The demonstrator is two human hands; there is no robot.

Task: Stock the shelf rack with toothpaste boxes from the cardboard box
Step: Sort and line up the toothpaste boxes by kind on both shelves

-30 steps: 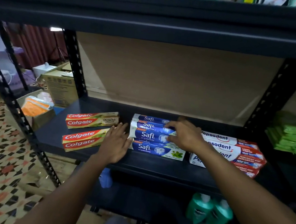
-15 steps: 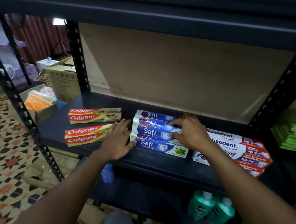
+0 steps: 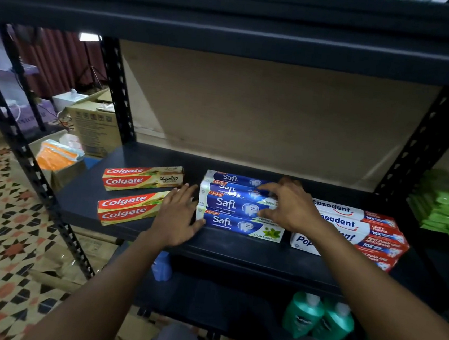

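Aligning step: left hand (image 3: 176, 217), fingers straight, braces the blue boxes (image 3: 228, 204) on the shelf (image 3: 237, 250); right hand (image 3: 293, 206) clasps them with curled fingers. Next move likely calls for release.

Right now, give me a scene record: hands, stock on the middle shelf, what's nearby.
shelf: black rack shelf, three brand groups in a row
left group: two Colgate boxes, flat, one behind the other, apart
middle group: Safi boxes, stacked
right group: Pepsodent boxes, stacked
left hand: flat, fingers straight, against the Safi stack's left end
right hand: fingers curved over the stack's right end
below: green bottles
behind, left: cardboard box
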